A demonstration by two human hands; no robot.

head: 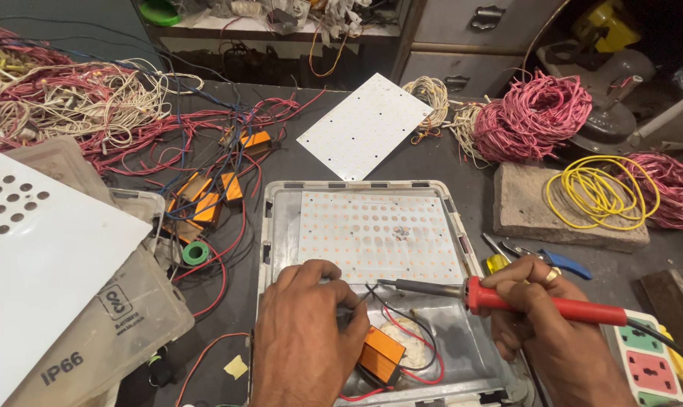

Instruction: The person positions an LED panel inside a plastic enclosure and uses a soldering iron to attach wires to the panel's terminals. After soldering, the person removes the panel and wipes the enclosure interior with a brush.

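Note:
A grey metal light housing (274,226) lies open in front of me, with a white LED board (375,234) fixed in its upper half. My left hand (307,332) rests inside the housing and pinches thin black and red wires (390,305) near the board's lower edge. Just below it sits an orange driver block (381,354). My right hand (552,332) grips a red-handled soldering iron (507,298), whose tip points left toward the pinched wires.
A loose white LED board (364,124) lies behind the housing. Tangled red and white wires (70,98) and orange drivers (206,200) fill the left. Pink wire coils (530,117), a yellow coil (601,188) on a stone block, pliers (541,256), a power strip (646,362), white panel (40,256).

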